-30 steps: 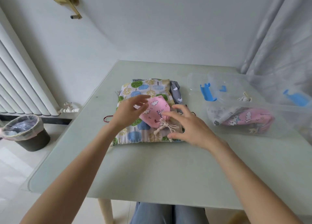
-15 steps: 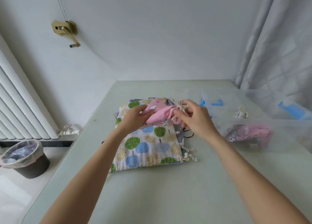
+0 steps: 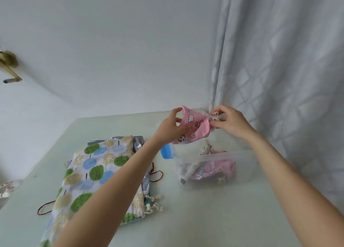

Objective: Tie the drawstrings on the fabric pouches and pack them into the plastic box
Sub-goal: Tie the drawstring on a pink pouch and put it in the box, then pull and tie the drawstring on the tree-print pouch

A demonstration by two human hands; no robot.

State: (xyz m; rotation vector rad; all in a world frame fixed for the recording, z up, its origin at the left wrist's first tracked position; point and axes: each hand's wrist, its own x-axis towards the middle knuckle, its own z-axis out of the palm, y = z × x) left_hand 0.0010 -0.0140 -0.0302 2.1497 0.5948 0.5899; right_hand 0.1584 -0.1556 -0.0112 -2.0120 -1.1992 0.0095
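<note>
Showing two bare forearms, left hand (image 3: 170,128) and right hand (image 3: 229,121); wearing no sleeves, rings, watch or gloves.

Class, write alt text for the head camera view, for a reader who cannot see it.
Two bare hands hold a pink printed pouch in the air above a clear plastic box: the left hand grips its body, the right hand pinches its tied drawstrings. The box, on a pale table, already holds another pink pouch; a tree-print pouch lies to its left.
</note>
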